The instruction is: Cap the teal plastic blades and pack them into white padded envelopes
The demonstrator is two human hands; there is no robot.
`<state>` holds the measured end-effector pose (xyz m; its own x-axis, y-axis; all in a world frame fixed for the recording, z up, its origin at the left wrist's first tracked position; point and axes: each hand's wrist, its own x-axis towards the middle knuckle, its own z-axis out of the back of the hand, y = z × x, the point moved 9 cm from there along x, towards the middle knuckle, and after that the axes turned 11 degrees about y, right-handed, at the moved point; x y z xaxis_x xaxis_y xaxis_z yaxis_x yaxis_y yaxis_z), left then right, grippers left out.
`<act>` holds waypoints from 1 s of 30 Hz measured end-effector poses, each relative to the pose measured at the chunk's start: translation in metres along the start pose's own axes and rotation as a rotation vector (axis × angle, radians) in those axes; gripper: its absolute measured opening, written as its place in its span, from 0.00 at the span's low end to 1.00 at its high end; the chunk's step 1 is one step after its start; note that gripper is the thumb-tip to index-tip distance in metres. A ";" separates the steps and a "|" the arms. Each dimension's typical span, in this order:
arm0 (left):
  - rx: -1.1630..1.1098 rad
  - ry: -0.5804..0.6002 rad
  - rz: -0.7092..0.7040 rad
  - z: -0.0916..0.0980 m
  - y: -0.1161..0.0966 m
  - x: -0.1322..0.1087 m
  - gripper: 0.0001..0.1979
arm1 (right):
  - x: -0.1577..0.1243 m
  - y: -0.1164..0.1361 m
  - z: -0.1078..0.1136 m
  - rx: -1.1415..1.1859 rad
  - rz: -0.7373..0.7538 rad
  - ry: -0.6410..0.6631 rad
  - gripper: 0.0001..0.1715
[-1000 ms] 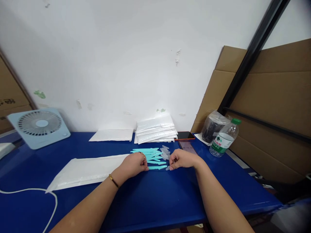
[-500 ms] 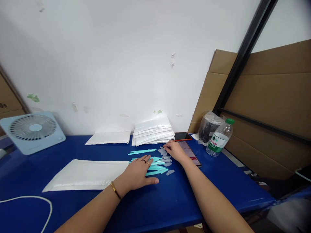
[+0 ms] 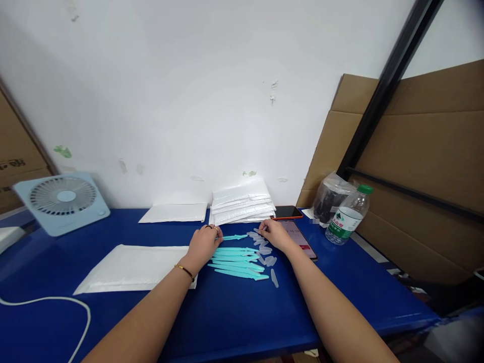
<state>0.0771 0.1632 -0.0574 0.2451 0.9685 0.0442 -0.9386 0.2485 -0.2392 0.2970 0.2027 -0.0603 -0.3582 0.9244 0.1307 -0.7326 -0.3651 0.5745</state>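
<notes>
My left hand (image 3: 203,246) is closed on the handle end of a teal eyebrow razor (image 3: 235,237), which lies level and points right. My right hand (image 3: 275,235) pinches a translucent blade cap (image 3: 256,230) at the far end of the caps; the fingertips partly hide it. Below the held razor, several more teal eyebrow razors (image 3: 238,264) lie side by side on the blue table, blade ends to the right. Beside those ends, several loose translucent caps (image 3: 264,250) form a rough column, with one cap (image 3: 274,278) apart at the near end.
A white padded mailer (image 3: 128,267) lies left of the razors; another mailer (image 3: 174,212) and a stack of mailers (image 3: 242,201) sit by the wall. Right stand two phones (image 3: 289,212), a bottle (image 3: 347,217) and a bagged dark item (image 3: 328,201). Left are a fan (image 3: 66,199) and white cable (image 3: 85,317).
My left hand has moved up and away from the razor group and taken hold of the far razor. The grouped razors and nearby caps have shifted. My right hand stays by the caps.
</notes>
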 end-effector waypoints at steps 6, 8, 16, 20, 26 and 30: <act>-0.142 -0.011 -0.022 0.006 0.005 0.001 0.06 | -0.010 0.025 0.003 0.185 0.161 0.059 0.12; -0.168 -0.003 -0.018 0.008 0.007 0.001 0.06 | -0.011 0.029 0.002 0.210 0.182 0.063 0.12; -0.176 0.026 -0.012 0.010 0.002 0.000 0.07 | -0.009 0.040 -0.002 0.227 0.182 0.076 0.12; -0.158 0.024 -0.025 0.010 0.000 0.000 0.07 | -0.010 0.047 -0.006 0.229 0.190 0.114 0.12; -0.179 0.009 -0.028 0.012 0.003 -0.001 0.06 | -0.010 0.040 0.001 0.207 0.179 0.094 0.13; -0.185 0.007 -0.034 0.014 0.001 -0.002 0.06 | -0.010 0.041 -0.001 0.215 0.193 0.106 0.13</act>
<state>0.0726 0.1618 -0.0443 0.2785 0.9592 0.0484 -0.8691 0.2732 -0.4124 0.2697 0.1780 -0.0387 -0.5453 0.8197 0.1753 -0.5104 -0.4906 0.7063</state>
